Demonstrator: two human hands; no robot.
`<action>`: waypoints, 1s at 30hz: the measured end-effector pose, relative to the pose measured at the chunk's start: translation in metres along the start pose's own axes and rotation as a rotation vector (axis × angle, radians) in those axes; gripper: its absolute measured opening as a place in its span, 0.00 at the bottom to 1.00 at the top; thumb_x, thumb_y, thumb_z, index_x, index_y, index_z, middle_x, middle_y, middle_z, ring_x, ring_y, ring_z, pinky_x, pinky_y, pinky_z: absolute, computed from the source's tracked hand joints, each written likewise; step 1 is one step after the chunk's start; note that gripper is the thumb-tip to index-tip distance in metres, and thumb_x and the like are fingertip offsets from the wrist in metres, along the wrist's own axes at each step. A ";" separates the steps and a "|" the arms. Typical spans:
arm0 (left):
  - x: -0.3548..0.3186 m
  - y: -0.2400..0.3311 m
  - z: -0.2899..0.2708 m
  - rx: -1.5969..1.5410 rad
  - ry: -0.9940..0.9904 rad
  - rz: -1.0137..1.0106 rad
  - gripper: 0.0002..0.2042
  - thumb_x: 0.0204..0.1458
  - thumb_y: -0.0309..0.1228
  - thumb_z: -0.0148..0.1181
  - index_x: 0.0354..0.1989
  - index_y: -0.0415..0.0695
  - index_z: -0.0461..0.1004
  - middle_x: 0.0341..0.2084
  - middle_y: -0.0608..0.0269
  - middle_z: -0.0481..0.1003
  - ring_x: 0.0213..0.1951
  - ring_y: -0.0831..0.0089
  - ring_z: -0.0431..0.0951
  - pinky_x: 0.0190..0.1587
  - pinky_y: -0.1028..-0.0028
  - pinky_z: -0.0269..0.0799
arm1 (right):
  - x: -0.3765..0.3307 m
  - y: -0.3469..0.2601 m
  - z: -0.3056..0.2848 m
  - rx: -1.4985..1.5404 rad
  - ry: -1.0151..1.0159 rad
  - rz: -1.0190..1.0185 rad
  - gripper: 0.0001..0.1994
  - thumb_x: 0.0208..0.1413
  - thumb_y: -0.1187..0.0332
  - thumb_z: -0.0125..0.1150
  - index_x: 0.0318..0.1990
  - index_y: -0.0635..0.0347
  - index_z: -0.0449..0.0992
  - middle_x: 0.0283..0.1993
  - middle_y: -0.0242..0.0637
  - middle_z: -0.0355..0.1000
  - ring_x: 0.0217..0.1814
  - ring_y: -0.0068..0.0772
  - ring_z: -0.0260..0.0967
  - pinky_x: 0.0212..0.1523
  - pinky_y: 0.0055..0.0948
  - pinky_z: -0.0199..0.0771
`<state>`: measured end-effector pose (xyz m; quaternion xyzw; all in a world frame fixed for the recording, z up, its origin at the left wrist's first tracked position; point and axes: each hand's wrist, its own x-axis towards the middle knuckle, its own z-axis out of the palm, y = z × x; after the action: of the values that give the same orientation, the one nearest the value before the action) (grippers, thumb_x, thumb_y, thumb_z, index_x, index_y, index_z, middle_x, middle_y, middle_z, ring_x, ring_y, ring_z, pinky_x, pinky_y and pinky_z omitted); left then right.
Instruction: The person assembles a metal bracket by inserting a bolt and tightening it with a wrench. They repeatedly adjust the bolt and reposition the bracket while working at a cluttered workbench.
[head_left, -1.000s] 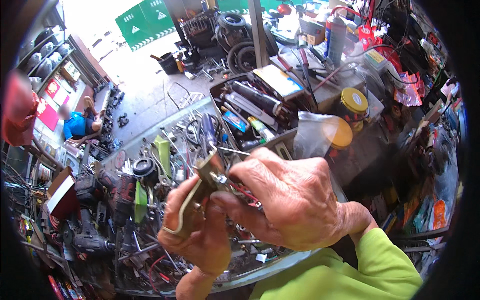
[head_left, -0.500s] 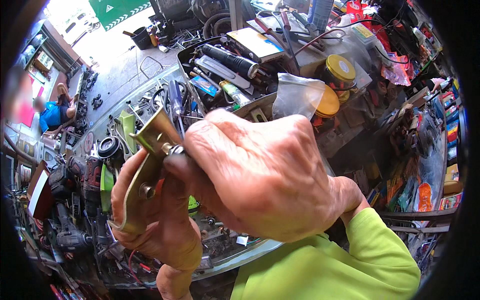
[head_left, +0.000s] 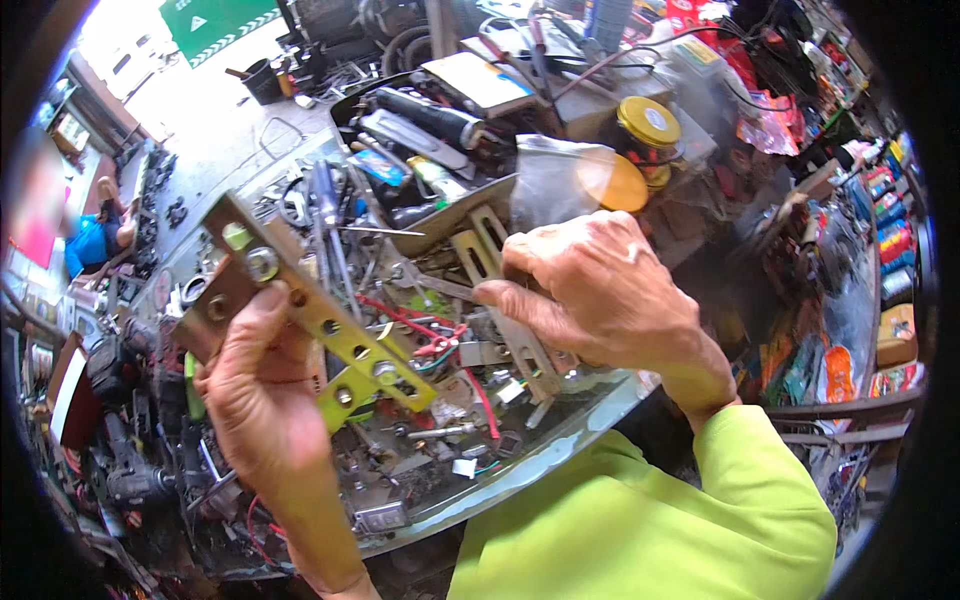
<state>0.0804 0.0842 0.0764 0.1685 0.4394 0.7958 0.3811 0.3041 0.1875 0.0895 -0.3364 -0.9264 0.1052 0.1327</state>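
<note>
In my left hand is a yellowish plated metal bracket made of a long strip with round holes, joined to other plates. Nuts and bolt ends show along it, and my thumb presses on the strip beside one hex nut. My right hand is off the bracket, to its right over the bench. Its thumb stands apart from the bent index finger, and nothing shows between them; the other fingers are partly hidden. Just beyond the right fingertips lie slotted metal strips; whether the thumb touches one I cannot tell.
Tools and hardware cover the glass-topped bench. A metal tray of tools stands behind, with a clear plastic bag and yellow-lidded jars to its right. Power drills lie left. A person in blue sits far left.
My right hand has let go of the bolt on the bracket and moved right, toward the slotted strips. My left hand has turned the bracket, so its long holed strip now shows.
</note>
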 end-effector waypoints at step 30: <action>-0.007 -0.036 -0.057 -0.013 -0.229 -0.273 0.14 0.50 0.16 0.56 0.46 0.36 0.73 0.39 0.54 0.79 0.40 0.65 0.81 0.44 0.68 0.80 | -0.046 0.024 0.039 -0.023 0.135 0.201 0.16 0.53 0.55 0.61 0.32 0.62 0.77 0.29 0.44 0.74 0.34 0.47 0.74 0.36 0.42 0.72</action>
<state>0.0668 0.0584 0.0156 0.1943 0.4068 0.7152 0.5341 0.3404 0.1710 0.0382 -0.4354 -0.8781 0.0845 0.1794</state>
